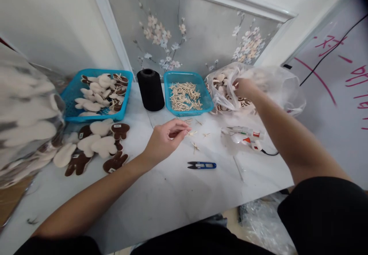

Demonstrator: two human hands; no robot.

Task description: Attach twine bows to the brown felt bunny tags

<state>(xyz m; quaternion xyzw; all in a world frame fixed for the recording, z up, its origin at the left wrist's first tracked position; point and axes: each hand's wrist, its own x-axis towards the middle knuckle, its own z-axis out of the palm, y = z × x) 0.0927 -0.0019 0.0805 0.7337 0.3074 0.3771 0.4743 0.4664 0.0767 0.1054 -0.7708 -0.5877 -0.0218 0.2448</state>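
My left hand (166, 138) is over the middle of the table, thumb and fingers pinched together. Thin cream strips (192, 134) show right at its fingertips; whether they are in the pinch or lie just behind it I cannot make out. A few more small cream knotted pieces (195, 146) are scattered close by on the tabletop. My right hand (244, 88) reaches into the mouth of a clear plastic bag (234, 76) filled with brown and white flat plush pieces (220, 78). The bag hides its fingertips.
A blue basket (188, 113) holds many cream strips. Left of it stand a black thread cone (151, 90) and a blue basket (126, 105) of plush rabbit shapes, with more rabbits (105, 145) in front. Blue thread snips (202, 165) and a glue gun (244, 134) lie on the table.
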